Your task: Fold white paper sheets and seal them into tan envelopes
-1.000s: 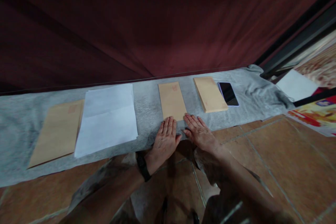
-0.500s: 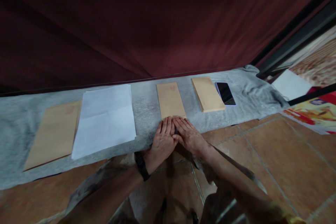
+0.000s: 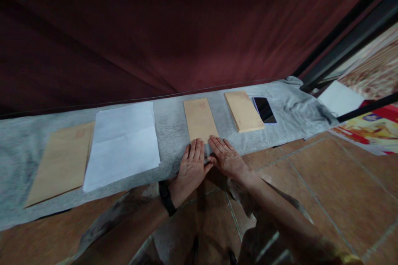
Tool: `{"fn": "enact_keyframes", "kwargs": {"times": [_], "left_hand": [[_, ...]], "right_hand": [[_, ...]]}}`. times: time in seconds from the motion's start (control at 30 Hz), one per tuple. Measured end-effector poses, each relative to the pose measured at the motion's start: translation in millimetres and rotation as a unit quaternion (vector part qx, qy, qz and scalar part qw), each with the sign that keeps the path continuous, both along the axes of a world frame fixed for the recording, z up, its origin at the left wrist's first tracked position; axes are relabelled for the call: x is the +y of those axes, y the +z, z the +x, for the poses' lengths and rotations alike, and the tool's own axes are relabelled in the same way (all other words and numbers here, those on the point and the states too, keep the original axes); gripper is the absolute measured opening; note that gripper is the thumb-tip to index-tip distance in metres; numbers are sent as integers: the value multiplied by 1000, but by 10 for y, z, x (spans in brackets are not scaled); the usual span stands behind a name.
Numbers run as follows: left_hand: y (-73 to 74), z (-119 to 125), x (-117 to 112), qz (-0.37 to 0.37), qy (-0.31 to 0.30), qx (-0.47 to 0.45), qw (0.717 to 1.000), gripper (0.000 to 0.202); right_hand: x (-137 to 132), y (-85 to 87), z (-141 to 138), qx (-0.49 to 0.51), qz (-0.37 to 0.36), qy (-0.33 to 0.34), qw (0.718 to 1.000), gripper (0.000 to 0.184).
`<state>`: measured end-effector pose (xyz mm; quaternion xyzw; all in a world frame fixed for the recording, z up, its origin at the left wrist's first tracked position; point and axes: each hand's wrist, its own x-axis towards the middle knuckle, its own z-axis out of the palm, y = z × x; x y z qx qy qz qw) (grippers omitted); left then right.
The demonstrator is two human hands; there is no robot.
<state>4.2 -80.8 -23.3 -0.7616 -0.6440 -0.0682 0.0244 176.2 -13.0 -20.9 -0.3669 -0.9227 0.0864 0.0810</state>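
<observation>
A brown paper envelope (image 3: 200, 118) lies flat on the grey cloth in front of me, with a small reddish print near its far end. My left hand (image 3: 191, 165) rests on its near left corner, fingers stretched out and flat. On the near right corner lies my right hand (image 3: 226, 159), its fingers straight as well. A small gap separates the fingertips of the two hands, while the thumbs are close together. The near edge of the envelope is partly hidden under the fingers.
White paper sheets (image 3: 122, 145) lie left of centre, beside larger-looking brown envelopes (image 3: 60, 161). To the right are a stack of brown envelopes (image 3: 244, 112) and a phone (image 3: 265, 110). The grey cloth (image 3: 171, 132) runs below a dark red curtain (image 3: 186, 41); a colourful printed box (image 3: 373, 128) is far right.
My hands have slid apart along the near edge of the envelope, opening a gap between the fingertips. The view has shifted slightly.
</observation>
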Motion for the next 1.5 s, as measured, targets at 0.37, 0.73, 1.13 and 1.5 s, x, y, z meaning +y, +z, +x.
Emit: {"fn": "enact_keyframes", "kwargs": {"times": [0.37, 0.73, 1.13, 1.5], "left_hand": [[-16, 2, 13, 25, 5, -1, 1000, 73], [-76, 9, 38, 32, 1, 23, 999, 77], [10, -9, 4, 41, 37, 44, 998, 67], [146, 79, 73, 21, 47, 70, 996, 59]], "right_hand": [[158, 82, 38, -76, -82, -43, 993, 69], [84, 178, 15, -98, -66, -96, 988, 62], [39, 141, 38, -44, -50, -109, 992, 57], [46, 207, 48, -44, -61, -103, 992, 54]]}}
